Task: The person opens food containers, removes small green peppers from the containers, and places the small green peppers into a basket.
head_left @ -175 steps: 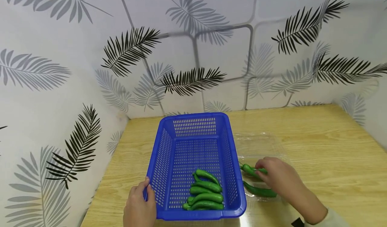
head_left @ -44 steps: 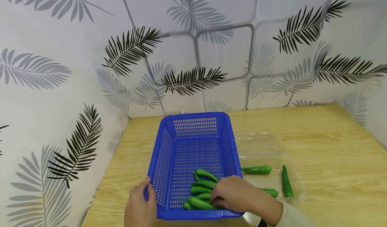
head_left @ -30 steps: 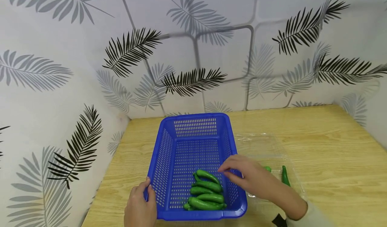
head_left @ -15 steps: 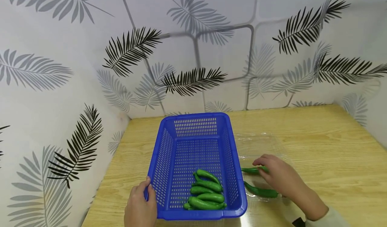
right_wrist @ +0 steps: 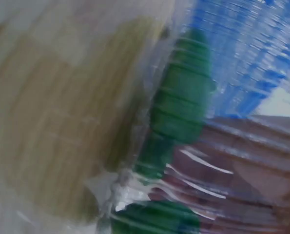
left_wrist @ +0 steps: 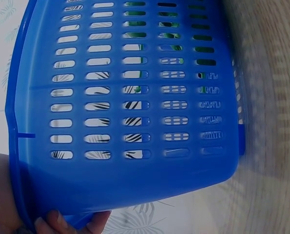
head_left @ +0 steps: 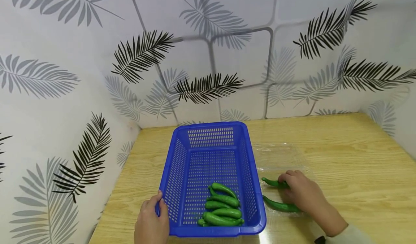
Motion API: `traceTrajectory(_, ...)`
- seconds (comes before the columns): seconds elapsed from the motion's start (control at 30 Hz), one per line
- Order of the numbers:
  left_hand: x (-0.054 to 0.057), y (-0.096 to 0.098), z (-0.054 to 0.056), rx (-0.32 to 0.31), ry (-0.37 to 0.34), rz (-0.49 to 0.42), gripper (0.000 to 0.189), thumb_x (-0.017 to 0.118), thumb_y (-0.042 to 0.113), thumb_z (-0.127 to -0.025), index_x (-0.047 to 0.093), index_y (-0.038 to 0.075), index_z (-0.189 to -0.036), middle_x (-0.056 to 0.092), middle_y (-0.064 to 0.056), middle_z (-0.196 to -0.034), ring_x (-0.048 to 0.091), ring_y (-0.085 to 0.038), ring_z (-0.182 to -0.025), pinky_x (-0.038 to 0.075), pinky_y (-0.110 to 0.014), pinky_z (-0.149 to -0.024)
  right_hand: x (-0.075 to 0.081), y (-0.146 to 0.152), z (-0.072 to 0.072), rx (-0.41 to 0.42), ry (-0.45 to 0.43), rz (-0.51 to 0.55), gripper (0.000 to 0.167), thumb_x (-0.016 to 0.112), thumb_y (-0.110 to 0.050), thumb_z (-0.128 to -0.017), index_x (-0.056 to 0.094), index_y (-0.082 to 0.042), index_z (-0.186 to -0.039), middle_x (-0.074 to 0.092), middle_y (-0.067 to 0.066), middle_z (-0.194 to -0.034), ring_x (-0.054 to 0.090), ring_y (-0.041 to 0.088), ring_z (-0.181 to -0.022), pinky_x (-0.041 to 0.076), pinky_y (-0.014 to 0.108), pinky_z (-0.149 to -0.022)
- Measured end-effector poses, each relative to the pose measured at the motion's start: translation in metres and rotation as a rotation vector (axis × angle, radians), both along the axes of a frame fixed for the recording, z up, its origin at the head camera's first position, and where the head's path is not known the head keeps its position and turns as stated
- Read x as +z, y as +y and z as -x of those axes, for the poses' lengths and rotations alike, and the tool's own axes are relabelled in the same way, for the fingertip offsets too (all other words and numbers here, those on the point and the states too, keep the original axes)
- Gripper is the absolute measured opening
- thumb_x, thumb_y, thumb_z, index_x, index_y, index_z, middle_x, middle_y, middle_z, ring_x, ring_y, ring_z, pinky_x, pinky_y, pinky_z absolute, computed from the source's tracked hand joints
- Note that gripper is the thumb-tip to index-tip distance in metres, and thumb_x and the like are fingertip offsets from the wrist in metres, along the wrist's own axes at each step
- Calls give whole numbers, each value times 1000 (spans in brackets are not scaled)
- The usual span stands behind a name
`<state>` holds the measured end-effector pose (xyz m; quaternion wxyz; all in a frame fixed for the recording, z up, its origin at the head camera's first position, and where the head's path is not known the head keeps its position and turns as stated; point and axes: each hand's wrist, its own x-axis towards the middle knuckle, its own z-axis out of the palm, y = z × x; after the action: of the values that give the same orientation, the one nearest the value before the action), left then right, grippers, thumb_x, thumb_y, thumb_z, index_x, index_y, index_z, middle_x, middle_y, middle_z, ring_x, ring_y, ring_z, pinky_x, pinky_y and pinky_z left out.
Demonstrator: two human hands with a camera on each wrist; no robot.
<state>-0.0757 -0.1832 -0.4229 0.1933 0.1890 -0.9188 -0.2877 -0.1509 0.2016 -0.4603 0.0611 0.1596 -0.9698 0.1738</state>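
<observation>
My left hand grips the left rim of a blue slotted plastic basket, near its front corner. Close up in the left wrist view, its fingertips curl at the rim. Inside the basket several green chili peppers lie heaped at the front right. To the right of it, my right hand pinches a green chili pepper over a clear plastic container; the pepper's far end is hidden under the fingers. A second chili pepper lies just in front, partly covered by the hand.
The clear plastic container lies against the basket's right side, its far half see-through and hard to make out. Everything stands on a wood-grain table. A leaf-patterned wall covering closes the back and left.
My right hand has gone from the basket back to the plastic container and taken hold of a chili pepper there. The heap in the basket has grown. My left hand has stayed on the rim.
</observation>
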Motion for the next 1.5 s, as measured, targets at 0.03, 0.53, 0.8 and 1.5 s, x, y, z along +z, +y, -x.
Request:
traceTrajectory(0.03, 0, 0, 0, -1, 2, 0, 29, 64, 13, -98, 75, 4, -123, 73, -22, -113, 72, -51, -96, 57, -62, -73, -1, 0, 0, -5, 3, 1, 23, 81, 0, -78, 75, -9, -98, 70, 2, -97, 66, 27, -94, 59, 44, -69)
traceTrajectory(0.53, 0, 0, 0, 1, 19, 4, 28, 64, 12, -98, 75, 3, -122, 74, -22, -112, 72, -52, -95, 57, -62, -73, 1, -3, 1, -32, -11, -19, 20, 83, -4, -76, 74, -9, -93, 68, 0, -88, 66, 22, -84, 52, 37, -59)
traceTrajectory(0.8, 0, -1, 0, -5, 5, 3, 29, 63, 13, -98, 75, 3, -123, 73, -23, -111, 72, -52, -93, 56, -62, -72, 23, -6, -4, -54, 1, 101, 20, 82, -10, -82, 72, -8, -98, 69, 0, -90, 65, 17, -82, 55, 36, -63)
traceTrajectory(1.5, -1, -1, 0, 0, 37, -5, 28, 65, 12, -97, 76, 5, -122, 74, -21, -111, 72, -52, -95, 56, -63, -74, 62, -71, -33, 237, 393, 331, 35, 82, -5, -71, 66, -22, -97, 60, -16, -92, 54, 0, -82, 52, 20, -67)
